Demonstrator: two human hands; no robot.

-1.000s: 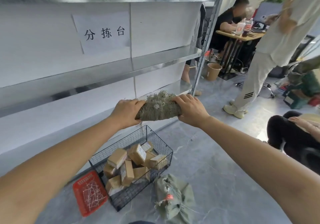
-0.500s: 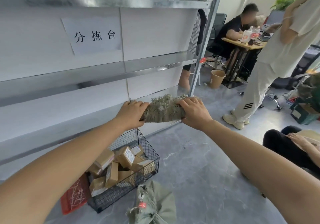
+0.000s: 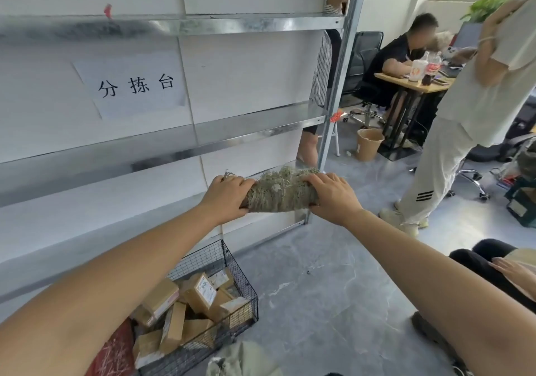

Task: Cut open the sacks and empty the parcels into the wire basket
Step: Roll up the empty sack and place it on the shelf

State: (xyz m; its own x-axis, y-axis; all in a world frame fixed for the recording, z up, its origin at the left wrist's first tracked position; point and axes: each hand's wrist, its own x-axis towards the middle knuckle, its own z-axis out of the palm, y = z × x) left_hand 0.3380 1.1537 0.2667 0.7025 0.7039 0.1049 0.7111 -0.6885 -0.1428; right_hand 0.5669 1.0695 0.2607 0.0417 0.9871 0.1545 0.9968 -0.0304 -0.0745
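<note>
A rolled-up, frayed grey-green sack (image 3: 280,191) is held out level in front of me, near the lower shelf of a metal rack. My left hand (image 3: 227,191) grips its left end and my right hand (image 3: 330,194) grips its right end. Below on the floor stands a black wire basket (image 3: 246,282) holding several brown cardboard parcels (image 3: 200,291). Another grey-green sack (image 3: 246,359) lies on the floor in front of the basket, cut off by the bottom edge.
The metal shelf rack (image 3: 261,131) with a paper sign fills the left. A red tray (image 3: 116,349) lies left of the basket. A standing person (image 3: 470,120), a seated person at a desk (image 3: 417,84), a brown bin (image 3: 368,145) and a crouching person's knees (image 3: 493,262) are right.
The view has tilted up and shifted right, so basket and floor sack sit lower and further left. Both hands still hold the rolled sack, now slightly closer to the rack's post.
</note>
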